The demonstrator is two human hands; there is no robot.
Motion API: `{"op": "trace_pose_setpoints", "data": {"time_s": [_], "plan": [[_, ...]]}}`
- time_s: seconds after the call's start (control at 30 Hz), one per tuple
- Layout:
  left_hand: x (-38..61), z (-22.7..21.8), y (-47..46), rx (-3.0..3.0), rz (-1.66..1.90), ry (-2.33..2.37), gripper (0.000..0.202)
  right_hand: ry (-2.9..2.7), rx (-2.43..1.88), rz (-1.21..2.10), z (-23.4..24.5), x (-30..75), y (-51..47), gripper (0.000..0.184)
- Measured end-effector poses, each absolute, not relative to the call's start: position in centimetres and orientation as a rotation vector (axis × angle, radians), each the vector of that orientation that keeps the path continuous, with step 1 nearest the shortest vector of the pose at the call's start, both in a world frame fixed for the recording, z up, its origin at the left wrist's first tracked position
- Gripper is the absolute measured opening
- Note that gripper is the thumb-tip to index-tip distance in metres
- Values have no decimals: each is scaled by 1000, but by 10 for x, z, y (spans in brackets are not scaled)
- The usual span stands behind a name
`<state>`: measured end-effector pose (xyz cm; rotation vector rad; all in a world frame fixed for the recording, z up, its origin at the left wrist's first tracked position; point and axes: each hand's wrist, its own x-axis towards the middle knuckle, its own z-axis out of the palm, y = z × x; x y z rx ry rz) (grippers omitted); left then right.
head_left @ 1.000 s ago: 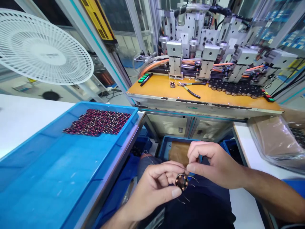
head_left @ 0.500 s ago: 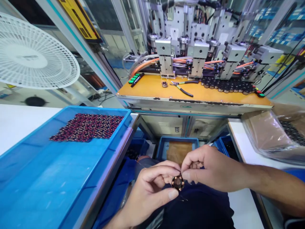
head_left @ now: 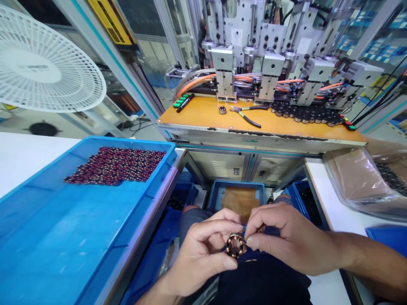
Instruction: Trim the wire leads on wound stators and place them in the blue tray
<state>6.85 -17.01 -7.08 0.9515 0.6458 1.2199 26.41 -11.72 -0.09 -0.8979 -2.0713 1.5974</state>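
Over my lap, my left hand [head_left: 203, 250] pinches a small round motor stator [head_left: 235, 245] between thumb and fingers. Its ring of copper windings faces up towards me, with a dark open middle. My right hand [head_left: 282, 237] is closed at the stator's right edge, thumb and forefinger pressed together. Whatever sits between those fingertips is too small to make out. A short copper-coloured glint, like a wire end, shows just below the right fingertips.
A blue tray [head_left: 95, 228] at left holds many rows of stators [head_left: 124, 165]. Ahead, an orange machine bench [head_left: 197, 116] carries cutters [head_left: 246, 115], one stator [head_left: 222, 110], a marker [head_left: 185, 103] and dark cylindrical parts [head_left: 305, 113]. A plastic-lined box [head_left: 356, 178] stands right; a fan [head_left: 47, 63] left.
The stator is slightly lower and left in view, tilted a little differently. My right hand has shifted slightly right and down, its fingers still at the stator's edge.
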Motion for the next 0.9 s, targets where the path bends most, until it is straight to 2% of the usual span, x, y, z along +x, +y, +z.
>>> {"op": "trace_pose_setpoints", "data": {"time_s": [0.33, 0.43, 0.53, 0.67, 0.73, 0.9], "plan": [[64, -72, -170, 1022, 1254, 645, 30, -1936, -1020, 1827, 1, 258, -120, 15], [64, -73, -171, 1015, 1252, 633, 29, -1993, -1016, 1778, 1, 259, -120, 16], [65, -73, -171, 991, 1244, 620, 28, -2296, -842, 1567, 4, 269, -118, 14], [65, -72, -170, 914, 1196, 571, 31, -2595, -530, 712, 8, 282, -112, 13], [66, -70, -170, 850, 1145, 521, 32, -2581, -327, 452, 8, 282, -108, 17], [70, -70, -170, 717, 1056, 438, 35, -2559, -35, 493, 6, 271, -103, 21]]}}
